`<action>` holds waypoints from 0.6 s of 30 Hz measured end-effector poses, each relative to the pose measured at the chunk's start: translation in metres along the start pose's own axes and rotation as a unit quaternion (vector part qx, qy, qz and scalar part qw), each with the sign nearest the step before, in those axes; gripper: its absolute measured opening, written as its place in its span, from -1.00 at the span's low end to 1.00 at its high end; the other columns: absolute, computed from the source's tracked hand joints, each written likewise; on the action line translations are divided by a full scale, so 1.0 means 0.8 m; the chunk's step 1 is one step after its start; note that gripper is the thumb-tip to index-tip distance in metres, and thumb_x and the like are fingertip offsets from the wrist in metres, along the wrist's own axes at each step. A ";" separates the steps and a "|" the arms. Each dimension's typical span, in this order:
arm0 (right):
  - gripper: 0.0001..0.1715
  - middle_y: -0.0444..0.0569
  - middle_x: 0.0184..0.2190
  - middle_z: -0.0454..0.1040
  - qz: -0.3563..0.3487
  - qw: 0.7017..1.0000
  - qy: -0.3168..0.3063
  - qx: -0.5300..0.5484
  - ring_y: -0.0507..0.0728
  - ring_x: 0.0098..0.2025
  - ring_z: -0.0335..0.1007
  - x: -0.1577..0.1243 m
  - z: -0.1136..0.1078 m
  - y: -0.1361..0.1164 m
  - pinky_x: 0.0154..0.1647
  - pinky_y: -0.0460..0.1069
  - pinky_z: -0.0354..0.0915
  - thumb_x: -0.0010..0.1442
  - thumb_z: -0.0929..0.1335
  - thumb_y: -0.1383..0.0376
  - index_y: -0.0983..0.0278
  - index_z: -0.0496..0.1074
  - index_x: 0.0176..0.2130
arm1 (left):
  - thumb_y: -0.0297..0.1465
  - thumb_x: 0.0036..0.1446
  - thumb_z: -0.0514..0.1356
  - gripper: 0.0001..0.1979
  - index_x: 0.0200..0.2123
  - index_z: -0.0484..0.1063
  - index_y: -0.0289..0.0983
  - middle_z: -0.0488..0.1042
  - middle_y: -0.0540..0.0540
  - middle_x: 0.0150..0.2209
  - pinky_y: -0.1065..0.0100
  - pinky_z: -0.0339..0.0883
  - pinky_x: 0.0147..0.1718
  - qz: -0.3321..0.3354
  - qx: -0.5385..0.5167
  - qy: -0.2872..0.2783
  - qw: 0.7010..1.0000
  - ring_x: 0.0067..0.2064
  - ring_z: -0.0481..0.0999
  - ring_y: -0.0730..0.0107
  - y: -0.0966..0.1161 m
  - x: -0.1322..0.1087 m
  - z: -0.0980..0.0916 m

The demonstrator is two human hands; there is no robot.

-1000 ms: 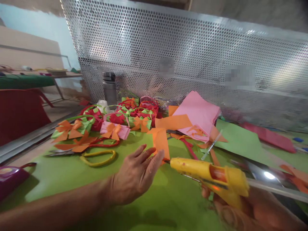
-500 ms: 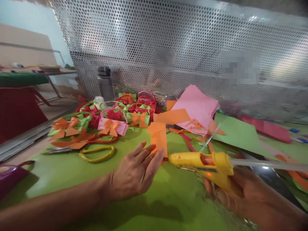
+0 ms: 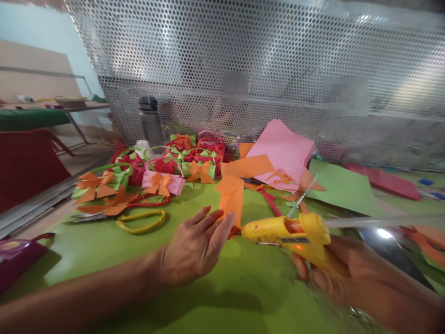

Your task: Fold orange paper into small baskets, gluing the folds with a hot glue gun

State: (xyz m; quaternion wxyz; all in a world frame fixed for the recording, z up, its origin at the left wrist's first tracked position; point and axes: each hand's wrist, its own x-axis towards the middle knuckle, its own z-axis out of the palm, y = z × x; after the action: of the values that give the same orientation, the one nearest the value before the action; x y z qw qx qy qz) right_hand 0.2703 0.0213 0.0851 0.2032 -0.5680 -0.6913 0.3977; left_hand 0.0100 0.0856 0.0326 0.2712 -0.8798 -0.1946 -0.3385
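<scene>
My right hand (image 3: 342,273) is wrapped round the handle of a yellow glue gun (image 3: 295,234), with a long clear glue stick (image 3: 368,221) coming out of its back. The gun's tip points left, close to the lower end of an orange paper piece (image 3: 232,199). My left hand (image 3: 198,246) rests at the left edge of that paper, thumb and index finger close together over its lower corner. What the fingertips pinch there is partly hidden by the thumb.
Small paper bags with bows (image 3: 200,171) stand at the back left beside a grey bottle (image 3: 150,123). Yellow-handled scissors (image 3: 141,222) lie left of my hand. Pink sheets (image 3: 280,153) and green paper (image 3: 340,188) lie behind the gun. A perforated metal panel (image 3: 208,55) stands behind.
The glue gun and my right hand have moved slightly left and up. My left hand stays at the orange paper. The view has shifted a little.
</scene>
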 end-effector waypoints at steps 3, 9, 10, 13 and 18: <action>-0.71 -0.15 -0.42 0.40 0.002 1.000 -0.007 -0.002 0.08 -0.39 0.32 0.000 -0.001 0.002 -0.43 -0.10 0.33 0.10 0.27 0.00 0.14 0.38 -0.35 | -0.63 0.15 -0.10 -0.43 0.23 -0.19 -0.57 0.57 -0.29 -0.30 0.03 0.48 -0.29 -0.007 -0.002 0.005 1.000 -0.25 0.57 0.10 0.000 -0.001 0.002; -0.75 -0.16 -0.41 0.44 -0.002 1.000 0.010 0.024 0.12 -0.37 0.36 0.001 -0.001 0.005 -0.42 -0.08 0.34 0.02 0.37 0.17 0.10 0.43 -0.23 | -0.63 0.15 -0.09 -0.54 0.14 0.01 -0.55 0.58 -0.25 -0.33 0.11 0.49 -0.30 -0.014 -0.007 0.012 1.000 -0.28 0.57 0.17 0.002 -0.001 0.005; -0.75 -0.18 -0.43 0.44 0.003 1.000 0.006 0.029 0.11 -0.37 0.36 0.001 -0.001 0.005 -0.41 -0.09 0.34 0.00 0.38 0.21 0.09 0.43 -0.22 | -0.63 0.15 -0.09 -0.57 0.11 0.04 -0.55 0.58 -0.25 -0.33 0.11 0.49 -0.30 -0.014 -0.010 0.013 1.000 -0.27 0.57 0.17 0.002 -0.001 0.004; -0.80 -0.22 -0.45 0.43 0.011 1.000 0.000 0.027 0.08 -0.37 0.36 0.000 -0.002 0.003 -0.40 -0.14 0.34 0.01 0.38 0.26 0.09 0.43 -0.27 | -0.63 0.14 -0.07 -0.62 0.06 0.10 -0.54 0.58 -0.25 -0.32 0.13 0.49 -0.30 -0.014 -0.014 0.015 1.000 -0.27 0.56 0.18 0.001 0.000 0.003; -0.78 -0.18 -0.39 0.45 0.026 1.000 -0.011 0.009 0.10 -0.28 0.38 -0.003 -0.005 0.007 -0.29 -0.12 0.35 0.01 0.38 0.19 0.10 0.42 -0.25 | -0.63 0.14 -0.05 -0.68 0.00 0.15 -0.53 0.57 -0.26 -0.33 0.12 0.48 -0.30 -0.022 -0.031 0.012 0.999 -0.28 0.56 0.18 0.001 -0.003 0.003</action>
State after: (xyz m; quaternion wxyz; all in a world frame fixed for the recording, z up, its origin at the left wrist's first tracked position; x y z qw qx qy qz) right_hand 0.2772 0.0205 0.0833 0.1906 -0.5795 -0.6749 0.4152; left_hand 0.0098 0.0860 0.0292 0.2383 -0.8791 -0.2004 -0.3609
